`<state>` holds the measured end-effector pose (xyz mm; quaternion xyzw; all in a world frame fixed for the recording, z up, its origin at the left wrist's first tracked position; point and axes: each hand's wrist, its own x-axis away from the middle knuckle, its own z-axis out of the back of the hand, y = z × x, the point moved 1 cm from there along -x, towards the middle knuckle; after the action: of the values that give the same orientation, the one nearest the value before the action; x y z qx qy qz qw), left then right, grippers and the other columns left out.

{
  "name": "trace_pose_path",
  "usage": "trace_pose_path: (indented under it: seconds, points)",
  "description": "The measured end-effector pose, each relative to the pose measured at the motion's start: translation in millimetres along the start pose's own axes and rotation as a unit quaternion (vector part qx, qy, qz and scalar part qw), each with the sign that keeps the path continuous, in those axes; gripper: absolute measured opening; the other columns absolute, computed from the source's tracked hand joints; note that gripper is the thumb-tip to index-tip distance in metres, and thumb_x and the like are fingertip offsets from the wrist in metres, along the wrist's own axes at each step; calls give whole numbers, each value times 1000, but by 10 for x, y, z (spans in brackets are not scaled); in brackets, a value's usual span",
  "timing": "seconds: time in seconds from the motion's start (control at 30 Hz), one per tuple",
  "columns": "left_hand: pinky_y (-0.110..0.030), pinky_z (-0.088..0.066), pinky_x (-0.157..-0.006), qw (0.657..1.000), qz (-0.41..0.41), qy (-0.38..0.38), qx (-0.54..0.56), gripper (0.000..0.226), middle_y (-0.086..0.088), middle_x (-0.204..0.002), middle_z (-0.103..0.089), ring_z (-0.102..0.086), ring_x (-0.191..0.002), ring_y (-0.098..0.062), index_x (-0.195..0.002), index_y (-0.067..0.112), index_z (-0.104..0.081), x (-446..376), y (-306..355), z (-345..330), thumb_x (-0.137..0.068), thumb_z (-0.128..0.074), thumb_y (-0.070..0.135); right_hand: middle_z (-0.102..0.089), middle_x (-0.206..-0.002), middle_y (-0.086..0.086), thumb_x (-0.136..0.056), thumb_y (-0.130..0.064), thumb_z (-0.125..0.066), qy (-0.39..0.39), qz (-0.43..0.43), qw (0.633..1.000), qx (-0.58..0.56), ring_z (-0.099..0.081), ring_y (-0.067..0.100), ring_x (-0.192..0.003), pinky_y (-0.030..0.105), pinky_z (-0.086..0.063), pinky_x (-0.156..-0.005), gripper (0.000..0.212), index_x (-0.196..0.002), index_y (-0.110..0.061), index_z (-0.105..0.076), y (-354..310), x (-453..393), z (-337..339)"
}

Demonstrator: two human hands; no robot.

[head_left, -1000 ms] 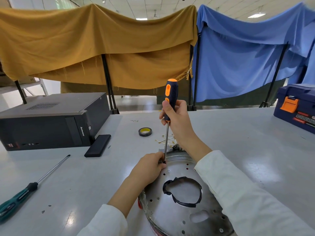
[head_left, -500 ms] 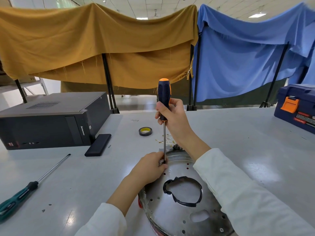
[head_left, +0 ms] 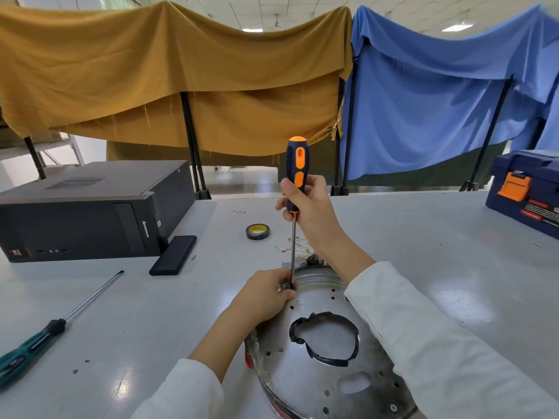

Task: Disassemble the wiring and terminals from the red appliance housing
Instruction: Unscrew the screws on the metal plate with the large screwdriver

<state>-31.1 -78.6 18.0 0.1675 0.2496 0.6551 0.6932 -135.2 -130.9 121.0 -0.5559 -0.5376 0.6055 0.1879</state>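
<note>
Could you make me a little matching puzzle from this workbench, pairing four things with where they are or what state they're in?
Things:
1. orange-and-black screwdriver
2. green screwdriver
3. tape roll
4. blue toolbox

Places or states:
A. far right edge of the table
B. lying flat at the left, untouched
C. held upright by the right hand
D. flat on the table beyond the hands

Pairs: 1-C, 2-B, 3-D, 4-A

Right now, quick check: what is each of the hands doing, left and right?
Left hand: pinches the steel shaft tip against the round silver metal base plate.
Right hand: grips the black-and-orange screwdriver handle, held upright.
</note>
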Motion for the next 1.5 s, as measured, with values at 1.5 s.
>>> trace_pose_path:
  seconds: [1.5]
  points:
    - [-34, -40, -71, 973, -6, -8, -232, 28, -8, -111, -54, -56, -98, -31, -115, 16, -40, -30, 73, -79, -100, -35, 39, -49, -76, 1, -103, -24, -34, -11, -9, 999, -37, -44, 10, -64, 22, -34, -54, 18, -105, -16, -50, 1, 25, -1]
